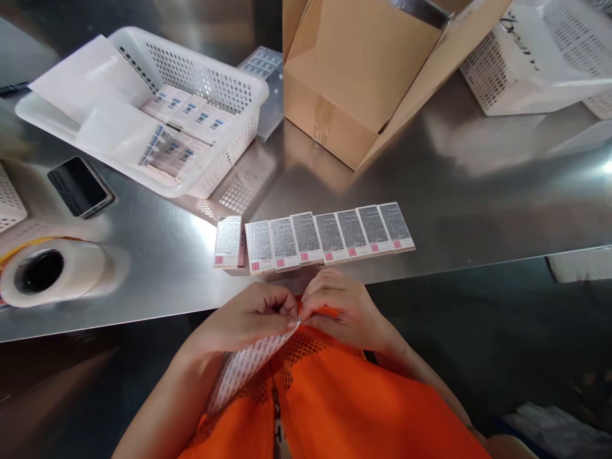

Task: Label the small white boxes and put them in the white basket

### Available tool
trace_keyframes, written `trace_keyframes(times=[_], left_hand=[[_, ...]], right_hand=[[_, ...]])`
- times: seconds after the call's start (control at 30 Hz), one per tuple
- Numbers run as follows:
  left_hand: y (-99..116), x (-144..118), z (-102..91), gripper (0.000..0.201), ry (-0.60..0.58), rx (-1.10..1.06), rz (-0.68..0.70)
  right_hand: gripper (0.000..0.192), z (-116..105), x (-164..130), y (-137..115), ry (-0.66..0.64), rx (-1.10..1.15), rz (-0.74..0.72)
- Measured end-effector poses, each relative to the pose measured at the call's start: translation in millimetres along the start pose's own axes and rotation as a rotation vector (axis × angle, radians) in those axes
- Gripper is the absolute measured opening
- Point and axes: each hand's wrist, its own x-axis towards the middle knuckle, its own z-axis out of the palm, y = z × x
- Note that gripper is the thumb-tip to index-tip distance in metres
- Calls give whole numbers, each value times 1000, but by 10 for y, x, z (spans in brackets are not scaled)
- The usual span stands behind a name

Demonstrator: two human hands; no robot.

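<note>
My left hand is closed in a pinch on the upper corner of a white sheet with rows of small dark print. The rest of the sheet hangs below that hand, against the orange vest. Thumb and fingers of my right hand pinch the same corner, and the two hands meet there just off the table edge. Beyond them stands a row of small flat boxes, several side by side, with grey text panels and red square codes. One similar box lies a little apart at the left.
On the metal table stand a white perforated basket with small packs inside, an open cardboard box and another white basket. A phone and a roll of clear film lie at the left.
</note>
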Motion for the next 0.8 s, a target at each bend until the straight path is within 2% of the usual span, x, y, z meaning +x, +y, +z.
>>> trace_keyframes(times=[0.23,0.47,0.6,0.7,0.8], left_hand=[[-2,16,17,10,5,-3,-51],[-5,39,40,8,12,-52,-64],[8,67,56,9,17,-43,-71],[-22,74,37,12,34,-39,-63],[-80,68,7,18,60,-18,-62]], right_hand=[[6,6,-34,61,31,-45,-109],[15,-45,-131,69,-42,-295,-259],[15,-67,-172,25,-62,-400,-259],[16,-103,-167,-21,-65,-366,-224],[12,-181,-153,-45,60,-195,-140]])
